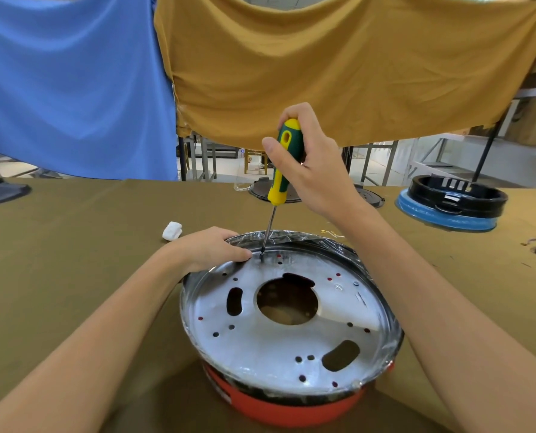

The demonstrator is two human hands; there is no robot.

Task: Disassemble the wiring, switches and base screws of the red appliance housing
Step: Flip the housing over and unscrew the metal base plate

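Olive-brown cloth covers the table (73, 245), matte w/ soft creases. Above it hang two draped fabrics: a blue sheet (73, 82) on the left & a mustard sheet (338, 64) on the right, both sagging in folds.

Red appliance housing (279, 407) sits at the near edge of the table, center-right, round & glossy red plastic, w/ a black rim wrapped in crinkled clear film. Inside it lies a shiny round metal base plate (260, 345) w/ a big circular center hole, oblong slots & many small punched holes.

Far right on the table: a black ring-shaped plastic part (457, 193) stacked on a blue disc.

Right hand (316, 164) is wrapped around the green/yellow handle of a screwdriver (280, 170), thumb along the side; thin steel shaft runs nearly upright, slightly tilted, tip on a base screw (262, 252) at the far edge of the plate.

Left hand (210, 248) rests on the housing's far-left rim, fingers curled over the edge, thumb tip lying just beside the screw.

Small white wad (172, 230), soft & crumpled, lies left of the housing.
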